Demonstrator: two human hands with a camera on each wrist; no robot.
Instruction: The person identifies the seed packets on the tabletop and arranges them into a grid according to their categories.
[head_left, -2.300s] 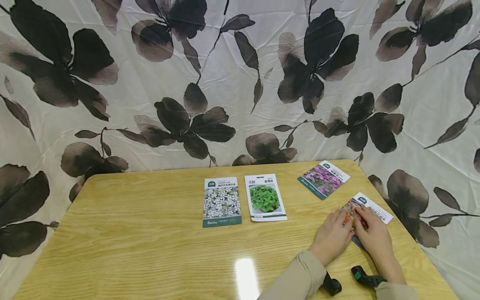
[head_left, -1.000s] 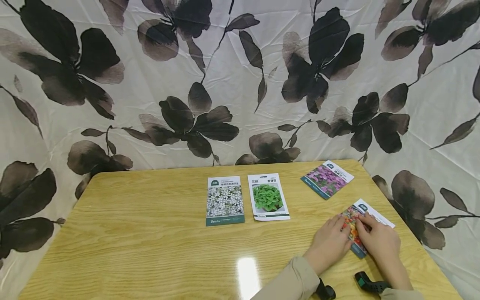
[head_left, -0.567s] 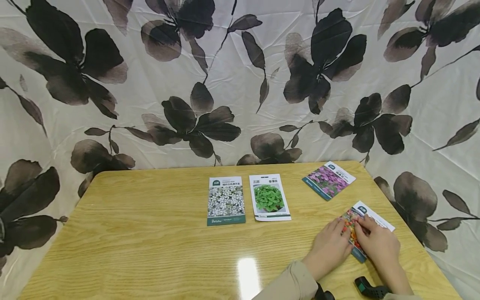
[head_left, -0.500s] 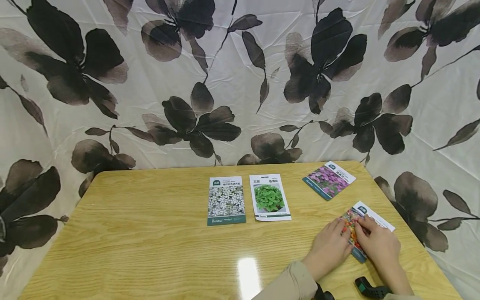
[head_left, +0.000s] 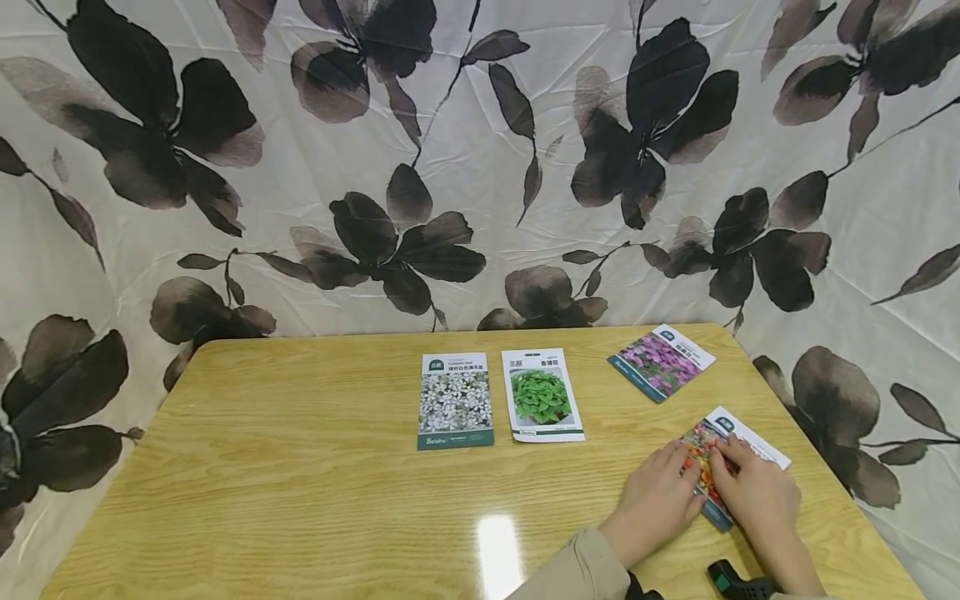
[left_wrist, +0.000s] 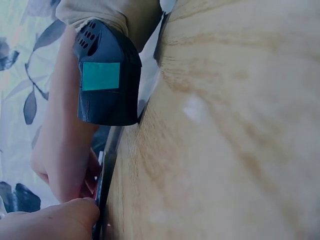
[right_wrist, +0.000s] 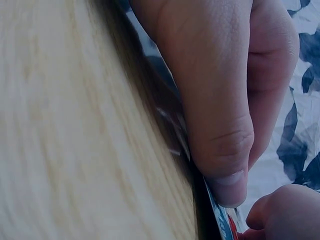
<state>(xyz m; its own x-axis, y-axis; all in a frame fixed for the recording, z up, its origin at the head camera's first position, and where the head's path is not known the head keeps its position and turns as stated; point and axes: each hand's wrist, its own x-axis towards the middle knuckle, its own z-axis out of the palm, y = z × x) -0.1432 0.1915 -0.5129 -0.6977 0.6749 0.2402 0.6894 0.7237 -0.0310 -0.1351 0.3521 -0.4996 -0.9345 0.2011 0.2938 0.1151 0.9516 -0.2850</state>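
Observation:
A seed packet (head_left: pixel 708 474) with orange and red flowers lies slanted at the table's right side, partly covered by both hands. My left hand (head_left: pixel 654 500) rests along its left edge, fingers fairly straight and thumb near the dark blue bottom strip. From the other side, my right hand (head_left: pixel 759 492) pinches at the packet's face, thumb and index finger curved toward each other. In the right wrist view the right thumb (right_wrist: pixel 220 140) is on the packet's edge (right_wrist: pixel 220 220). The left wrist view has the left thumb (left_wrist: pixel 75 212) close beside that packet.
Three other seed packets lie face up on the wooden table (head_left: pixel 300 483): white flowers (head_left: pixel 455 404), green leaves (head_left: pixel 542 396) and, tilted, purple flowers (head_left: pixel 660 363). A floral cloth (head_left: pixel 495 167) hangs behind. A black wrist device (head_left: pixel 738 581) is on the right wrist.
The orange-flower packet has slid a little toward the person, with both hands on it, and more of its bottom strip shows. The other packets drift slightly right as the head view shifts.

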